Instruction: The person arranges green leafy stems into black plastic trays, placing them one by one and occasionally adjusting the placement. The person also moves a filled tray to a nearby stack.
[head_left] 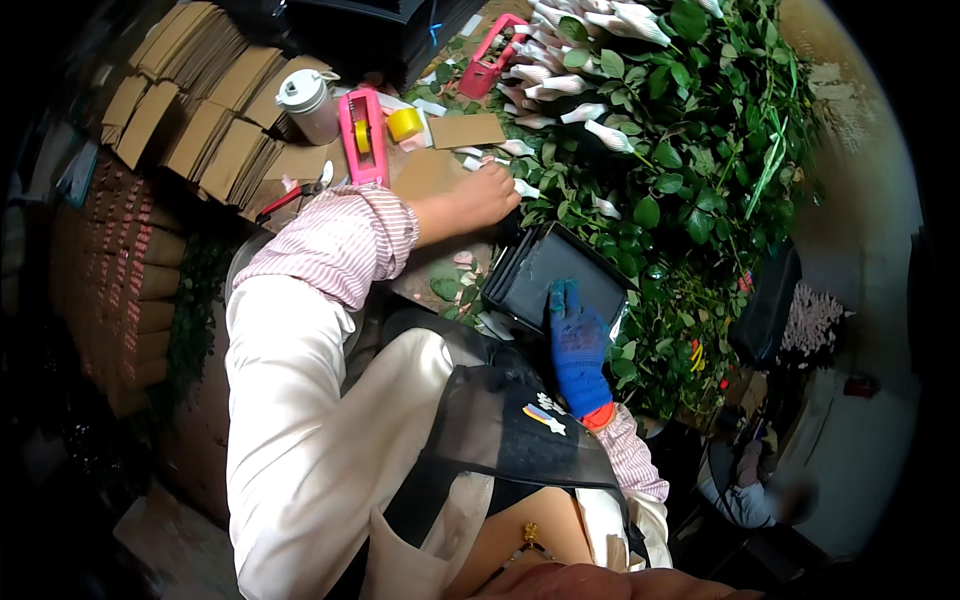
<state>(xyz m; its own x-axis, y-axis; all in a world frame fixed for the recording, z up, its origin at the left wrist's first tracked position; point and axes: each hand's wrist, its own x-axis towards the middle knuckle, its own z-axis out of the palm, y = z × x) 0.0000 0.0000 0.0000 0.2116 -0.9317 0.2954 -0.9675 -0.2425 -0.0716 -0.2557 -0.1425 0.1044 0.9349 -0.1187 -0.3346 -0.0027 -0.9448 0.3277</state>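
My bare left hand (486, 198) reaches over the table from a striped sleeve. Its fingers are curled closed beside small white netted sleeves, and whatever they hold is hidden. Under and next to it lies a tan cardboard piece (425, 173). My right hand (579, 340), in a blue knitted glove with darker fingertips, rests with fingers stretched out on a black, layered rectangular panel (590, 272). Just beyond both hands are leafy green stems (690, 225), many topped by flower heads in white netted sleeves (610, 137).
Left of my left hand stand a pink tape dispenser (363, 140), a yellow tape roll (404, 124), a lidded cup (308, 106) and red-handled pruning shears (290, 200). Stacked cardboard pieces (235, 125) fill the far left. Another pink dispenser (487, 65) lies farther back. A person (740, 490) is at lower right.
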